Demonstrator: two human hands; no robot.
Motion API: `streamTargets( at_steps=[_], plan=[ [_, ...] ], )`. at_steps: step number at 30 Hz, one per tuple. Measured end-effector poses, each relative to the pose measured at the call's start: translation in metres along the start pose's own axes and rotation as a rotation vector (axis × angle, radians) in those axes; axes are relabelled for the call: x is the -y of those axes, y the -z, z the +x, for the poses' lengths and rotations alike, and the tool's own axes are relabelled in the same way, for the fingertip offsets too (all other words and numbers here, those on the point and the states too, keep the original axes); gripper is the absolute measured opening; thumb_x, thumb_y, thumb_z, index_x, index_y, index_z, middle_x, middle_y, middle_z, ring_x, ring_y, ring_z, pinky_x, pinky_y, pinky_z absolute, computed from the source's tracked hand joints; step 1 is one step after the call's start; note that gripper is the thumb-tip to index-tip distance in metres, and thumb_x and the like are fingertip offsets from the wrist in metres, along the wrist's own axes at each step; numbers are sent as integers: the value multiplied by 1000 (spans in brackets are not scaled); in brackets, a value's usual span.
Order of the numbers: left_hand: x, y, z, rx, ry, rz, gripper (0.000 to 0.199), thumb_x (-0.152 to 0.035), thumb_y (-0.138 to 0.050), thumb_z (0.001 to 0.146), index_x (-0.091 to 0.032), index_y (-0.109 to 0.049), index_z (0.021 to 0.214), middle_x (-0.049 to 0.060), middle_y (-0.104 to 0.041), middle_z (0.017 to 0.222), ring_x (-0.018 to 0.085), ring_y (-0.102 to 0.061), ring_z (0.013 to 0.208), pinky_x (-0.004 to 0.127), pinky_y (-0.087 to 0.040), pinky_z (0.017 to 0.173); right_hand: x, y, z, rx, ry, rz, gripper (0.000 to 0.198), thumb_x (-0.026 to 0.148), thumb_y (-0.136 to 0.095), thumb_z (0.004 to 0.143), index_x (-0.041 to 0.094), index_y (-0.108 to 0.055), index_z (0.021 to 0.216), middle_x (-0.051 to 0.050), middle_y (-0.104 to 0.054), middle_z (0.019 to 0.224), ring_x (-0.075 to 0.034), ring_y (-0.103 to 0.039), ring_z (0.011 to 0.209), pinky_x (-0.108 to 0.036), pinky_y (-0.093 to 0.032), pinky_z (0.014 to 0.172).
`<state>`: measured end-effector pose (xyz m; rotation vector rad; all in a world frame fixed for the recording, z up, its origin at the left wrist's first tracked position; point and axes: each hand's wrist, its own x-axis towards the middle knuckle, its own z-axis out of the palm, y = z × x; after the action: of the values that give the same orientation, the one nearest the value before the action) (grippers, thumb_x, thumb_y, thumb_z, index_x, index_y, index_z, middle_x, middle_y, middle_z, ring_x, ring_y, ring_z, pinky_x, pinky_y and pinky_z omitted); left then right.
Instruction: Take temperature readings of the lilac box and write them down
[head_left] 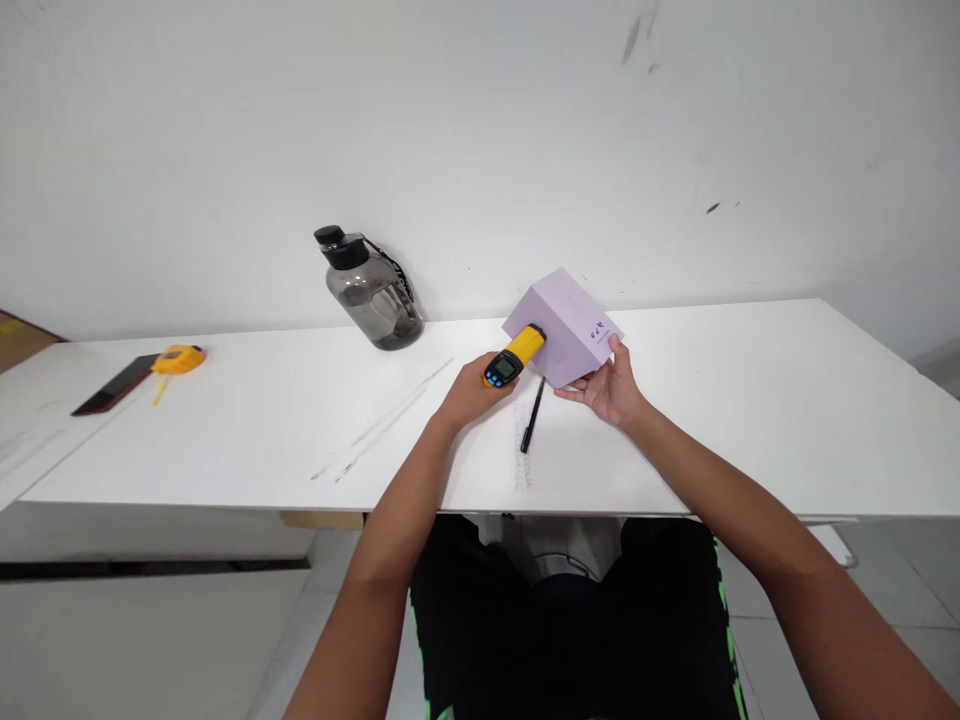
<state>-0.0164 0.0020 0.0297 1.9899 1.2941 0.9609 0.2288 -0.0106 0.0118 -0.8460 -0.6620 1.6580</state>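
My left hand [474, 392] is wrapped round a yellow and black infrared thermometer [517, 356], its small screen and blue buttons facing up. The thermometer's front end is at the side of a lilac box [574, 315]; whether it touches cannot be made out. My right hand [611, 388] holds that box by its near right corner, thumb on the printed face and fingers underneath. The box is tilted, with dark small print near one edge. A black pen [533, 415] lies on the white table between my hands, below the box.
A grey see-through water bottle [371, 295] with a black cap stands near the wall. Further left lie a yellow tape measure [178, 359] and a dark flat strip [116, 385]. The white table [247, 440] has dark streaks and pencil marks; its front edge runs above my lap.
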Motion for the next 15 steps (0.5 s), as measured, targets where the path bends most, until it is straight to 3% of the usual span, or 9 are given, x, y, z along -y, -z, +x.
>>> streamTargets(
  at_steps=[15],
  plan=[
    [0,0,-1,-1,6,-13,31,-32,-67,75,-20,-65,104,0,-69,91,16,-61,81,27,-48,74,2,-1,-1,8,-12,1,73,79,-56,74,33,-48,130,-9,-67,116,-32,-69,104,-60,-57,91]
  ],
)
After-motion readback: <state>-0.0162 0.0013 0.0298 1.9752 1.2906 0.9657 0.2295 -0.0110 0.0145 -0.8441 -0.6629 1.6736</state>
